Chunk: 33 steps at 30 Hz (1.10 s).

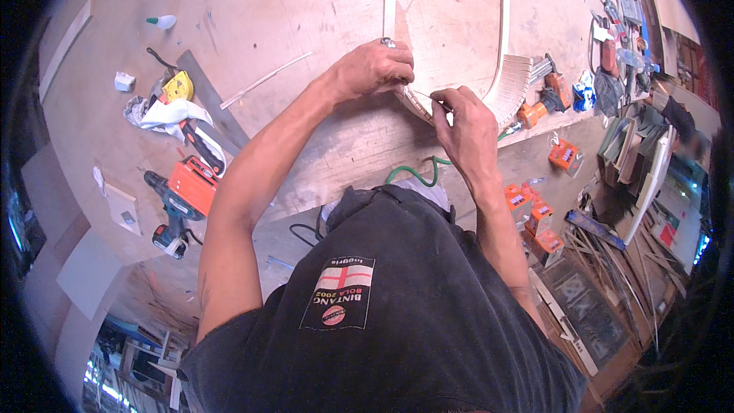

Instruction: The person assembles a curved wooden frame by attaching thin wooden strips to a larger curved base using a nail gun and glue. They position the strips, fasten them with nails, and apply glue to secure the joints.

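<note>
A pale wooden strip (504,11) bends into a U on the workbench, its two straight legs running away from me. Rows of narrow slits cut across its curved part (511,90). My left hand (376,69), with a ring on one finger, is closed on the left side of the bend. Just right of it, my right hand (468,124) is pinched close to the slits at the near edge of the curve. Something thin and pale shows at its fingertips, too small to name.
On the left lie a cordless drill (174,214), an orange box (193,186), a handsaw (202,145), a yellow tape measure (178,86) and a glue bottle (162,22). An orange nail gun (533,113) with a green hose (436,176) lies right of the curve. Orange boxes (539,216) sit lower right.
</note>
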Each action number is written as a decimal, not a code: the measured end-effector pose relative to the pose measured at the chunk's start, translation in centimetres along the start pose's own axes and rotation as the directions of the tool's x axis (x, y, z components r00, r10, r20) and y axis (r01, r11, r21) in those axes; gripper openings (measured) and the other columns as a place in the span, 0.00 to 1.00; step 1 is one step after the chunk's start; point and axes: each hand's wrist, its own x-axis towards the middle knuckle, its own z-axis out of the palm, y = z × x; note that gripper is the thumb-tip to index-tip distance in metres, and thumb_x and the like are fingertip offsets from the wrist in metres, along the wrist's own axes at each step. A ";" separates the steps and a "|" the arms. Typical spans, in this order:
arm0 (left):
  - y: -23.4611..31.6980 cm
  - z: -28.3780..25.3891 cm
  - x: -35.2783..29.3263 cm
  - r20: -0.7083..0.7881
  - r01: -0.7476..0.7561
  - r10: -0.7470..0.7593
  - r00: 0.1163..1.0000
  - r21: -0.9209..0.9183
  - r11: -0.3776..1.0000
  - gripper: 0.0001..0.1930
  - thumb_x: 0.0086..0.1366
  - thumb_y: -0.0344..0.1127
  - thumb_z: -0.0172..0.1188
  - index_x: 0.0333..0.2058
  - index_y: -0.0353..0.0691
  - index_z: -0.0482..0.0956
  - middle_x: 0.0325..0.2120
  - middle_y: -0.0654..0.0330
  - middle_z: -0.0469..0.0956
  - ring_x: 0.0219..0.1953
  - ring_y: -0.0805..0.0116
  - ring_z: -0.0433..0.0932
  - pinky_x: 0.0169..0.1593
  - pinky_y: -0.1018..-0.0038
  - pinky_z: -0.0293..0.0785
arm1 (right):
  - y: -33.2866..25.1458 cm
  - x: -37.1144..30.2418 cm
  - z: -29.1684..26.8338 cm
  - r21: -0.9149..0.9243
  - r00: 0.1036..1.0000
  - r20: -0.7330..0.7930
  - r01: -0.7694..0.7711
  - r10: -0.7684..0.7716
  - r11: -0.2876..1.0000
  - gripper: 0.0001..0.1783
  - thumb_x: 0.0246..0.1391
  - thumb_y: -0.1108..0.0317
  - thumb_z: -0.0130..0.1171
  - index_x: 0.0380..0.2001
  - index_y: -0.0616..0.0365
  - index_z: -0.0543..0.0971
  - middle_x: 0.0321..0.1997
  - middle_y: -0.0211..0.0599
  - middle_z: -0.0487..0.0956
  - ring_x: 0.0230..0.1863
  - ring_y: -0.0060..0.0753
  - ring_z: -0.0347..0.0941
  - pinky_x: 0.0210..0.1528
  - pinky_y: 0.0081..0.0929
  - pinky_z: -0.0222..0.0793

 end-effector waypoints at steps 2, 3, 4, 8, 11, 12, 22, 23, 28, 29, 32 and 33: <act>0.0 0.2 -0.2 -0.007 0.018 -0.018 1.000 0.017 1.000 0.11 0.49 0.28 0.74 0.33 0.42 0.83 0.34 0.64 0.81 0.43 0.61 0.83 0.46 0.63 0.82 | -0.4 0.2 -0.1 -0.058 1.000 0.020 0.016 -0.015 0.998 0.06 0.56 0.71 0.65 0.37 0.57 0.85 0.34 0.42 0.82 0.35 0.46 0.82 0.38 0.39 0.76; 0.0 0.1 -0.2 -0.010 0.022 -0.022 1.000 0.017 1.000 0.11 0.50 0.28 0.74 0.33 0.42 0.83 0.34 0.65 0.81 0.43 0.61 0.83 0.46 0.63 0.81 | -0.6 0.3 -0.2 -0.088 0.999 0.029 0.025 -0.022 0.996 0.06 0.56 0.72 0.66 0.37 0.57 0.85 0.34 0.41 0.82 0.35 0.44 0.82 0.38 0.37 0.76; 0.0 0.1 -0.2 -0.014 0.027 -0.027 1.000 0.018 0.999 0.11 0.50 0.29 0.74 0.33 0.42 0.83 0.34 0.65 0.81 0.44 0.62 0.83 0.46 0.63 0.81 | -0.7 0.4 -0.3 -0.101 0.999 0.037 0.028 -0.024 0.994 0.06 0.56 0.71 0.66 0.37 0.57 0.85 0.34 0.41 0.82 0.35 0.44 0.82 0.38 0.37 0.76; 0.2 0.0 0.0 0.029 0.046 -0.047 0.998 0.043 0.998 0.11 0.51 0.30 0.74 0.33 0.43 0.82 0.34 0.67 0.79 0.45 0.64 0.81 0.51 0.63 0.78 | -0.9 0.6 -0.4 -0.107 1.000 0.031 0.000 0.003 0.994 0.05 0.57 0.70 0.64 0.36 0.56 0.83 0.33 0.42 0.81 0.36 0.48 0.81 0.38 0.41 0.75; 0.2 -0.2 0.3 0.090 0.048 -0.055 0.994 0.081 0.996 0.11 0.52 0.31 0.73 0.34 0.45 0.82 0.36 0.68 0.78 0.46 0.67 0.79 0.53 0.62 0.74 | -0.7 0.6 -0.4 -0.082 1.000 -0.013 -0.005 0.004 0.997 0.03 0.59 0.71 0.62 0.36 0.57 0.82 0.33 0.43 0.80 0.37 0.51 0.80 0.39 0.43 0.75; 0.4 -0.4 0.4 0.116 0.057 -0.069 0.991 0.098 0.993 0.11 0.52 0.31 0.73 0.35 0.46 0.83 0.36 0.69 0.78 0.47 0.69 0.79 0.53 0.62 0.73 | -0.5 0.5 -0.4 -0.075 0.999 -0.032 -0.001 -0.001 0.997 0.03 0.59 0.71 0.62 0.36 0.57 0.82 0.33 0.43 0.80 0.37 0.51 0.80 0.40 0.42 0.75; 0.6 -1.3 1.8 0.337 0.107 -0.123 0.933 0.064 0.992 0.10 0.54 0.30 0.72 0.36 0.53 0.88 0.33 0.70 0.71 0.47 0.68 0.75 0.57 0.51 0.66 | 2.5 0.1 0.7 0.456 0.972 -0.068 -0.170 0.225 0.874 0.06 0.61 0.71 0.66 0.39 0.62 0.82 0.33 0.36 0.82 0.33 0.30 0.76 0.38 0.30 0.72; 0.6 -1.2 1.9 0.340 0.103 -0.121 0.933 0.071 0.992 0.11 0.54 0.30 0.72 0.36 0.53 0.88 0.33 0.70 0.71 0.47 0.68 0.75 0.57 0.50 0.65 | 2.4 0.0 0.7 0.542 0.963 -0.037 -0.205 0.266 0.815 0.07 0.61 0.70 0.66 0.39 0.62 0.82 0.34 0.35 0.82 0.32 0.28 0.75 0.38 0.28 0.72; 0.3 -1.0 2.2 0.386 0.108 -0.137 0.913 0.095 0.990 0.11 0.53 0.29 0.72 0.35 0.53 0.87 0.33 0.71 0.70 0.49 0.70 0.74 0.58 0.46 0.64 | 2.9 -0.4 1.0 0.664 0.955 0.020 -0.234 0.295 0.711 0.08 0.64 0.70 0.66 0.40 0.64 0.79 0.34 0.33 0.82 0.33 0.23 0.78 0.38 0.22 0.74; 0.2 -0.9 2.2 0.380 0.103 -0.126 0.917 0.081 0.991 0.10 0.54 0.29 0.72 0.35 0.52 0.87 0.33 0.71 0.71 0.49 0.70 0.74 0.59 0.47 0.64 | 3.0 -0.5 1.5 0.704 0.962 0.000 -0.194 0.272 0.683 0.08 0.64 0.71 0.65 0.41 0.64 0.79 0.34 0.33 0.83 0.34 0.23 0.80 0.39 0.22 0.75; -0.3 -1.0 2.1 0.363 0.095 -0.104 0.926 0.044 0.995 0.08 0.55 0.30 0.71 0.34 0.51 0.85 0.33 0.71 0.72 0.46 0.70 0.75 0.58 0.50 0.63 | 2.5 -0.7 1.5 0.708 0.980 -0.037 -0.114 0.198 0.697 0.07 0.66 0.73 0.63 0.42 0.65 0.77 0.37 0.37 0.83 0.39 0.26 0.84 0.42 0.24 0.79; -0.5 -0.9 2.0 0.361 0.094 -0.099 0.927 0.031 0.995 0.07 0.56 0.30 0.71 0.34 0.50 0.85 0.33 0.72 0.72 0.44 0.70 0.76 0.56 0.52 0.62 | 2.4 -0.8 1.4 0.690 0.984 -0.044 -0.095 0.173 0.718 0.06 0.67 0.74 0.61 0.43 0.65 0.77 0.38 0.38 0.84 0.42 0.28 0.85 0.44 0.25 0.80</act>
